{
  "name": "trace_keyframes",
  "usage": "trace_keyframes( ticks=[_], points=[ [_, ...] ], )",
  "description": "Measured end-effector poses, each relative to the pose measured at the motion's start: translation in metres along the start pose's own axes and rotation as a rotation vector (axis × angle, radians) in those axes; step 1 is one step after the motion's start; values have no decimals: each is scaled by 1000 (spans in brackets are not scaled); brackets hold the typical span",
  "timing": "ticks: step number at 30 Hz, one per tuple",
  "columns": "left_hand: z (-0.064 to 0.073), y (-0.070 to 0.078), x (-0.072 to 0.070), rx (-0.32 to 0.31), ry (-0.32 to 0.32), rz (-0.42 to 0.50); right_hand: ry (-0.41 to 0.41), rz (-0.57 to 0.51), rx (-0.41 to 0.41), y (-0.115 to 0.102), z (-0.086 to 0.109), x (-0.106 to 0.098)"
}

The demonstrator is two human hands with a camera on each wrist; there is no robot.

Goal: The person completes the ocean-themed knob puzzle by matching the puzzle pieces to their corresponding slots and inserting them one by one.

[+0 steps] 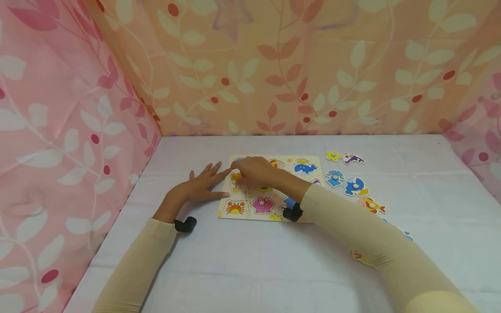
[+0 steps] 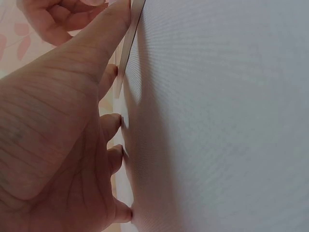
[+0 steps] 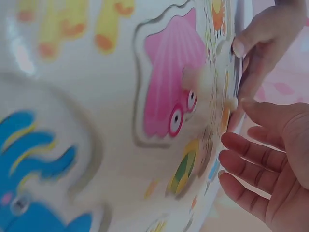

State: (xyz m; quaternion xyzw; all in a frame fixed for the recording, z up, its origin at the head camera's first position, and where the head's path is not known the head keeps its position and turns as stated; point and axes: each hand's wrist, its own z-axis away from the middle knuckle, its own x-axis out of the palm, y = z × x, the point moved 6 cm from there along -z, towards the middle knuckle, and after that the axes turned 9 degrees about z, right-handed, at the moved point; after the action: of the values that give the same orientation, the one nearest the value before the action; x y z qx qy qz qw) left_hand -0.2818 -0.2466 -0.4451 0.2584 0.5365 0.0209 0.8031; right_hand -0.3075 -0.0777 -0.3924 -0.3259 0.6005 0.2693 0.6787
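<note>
A wooden sea-animal puzzle board lies flat on the table. My right hand is over its upper left part, fingers loosely bent beside a yellow seahorse piece. In the right wrist view the thumb tip is close to a small knob; no firm pinch shows. My left hand is spread at the board's left edge, with thumb and forefinger reaching the edge. A pink shell piece with a knob sits in the board, right of a crab picture. The right hand and forearm hide parts of the board.
Right of the board lie loose knobbed pieces: a yellow star, a purple dolphin-like piece, a blue octopus, a blue whale and a red-yellow fish. The right sleeve covers others partly. Patterned cloth walls surround the table.
</note>
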Motion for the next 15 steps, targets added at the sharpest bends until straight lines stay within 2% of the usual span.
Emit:
trace_keyframes(
  ticks=[9,15],
  points=[
    [-1,-3,2,-11,-17,-15,3,-42,40,18,31,-13],
    [0,-7,-8,-23,-4,-37,41,-58,53,28,51,-24]
  ],
)
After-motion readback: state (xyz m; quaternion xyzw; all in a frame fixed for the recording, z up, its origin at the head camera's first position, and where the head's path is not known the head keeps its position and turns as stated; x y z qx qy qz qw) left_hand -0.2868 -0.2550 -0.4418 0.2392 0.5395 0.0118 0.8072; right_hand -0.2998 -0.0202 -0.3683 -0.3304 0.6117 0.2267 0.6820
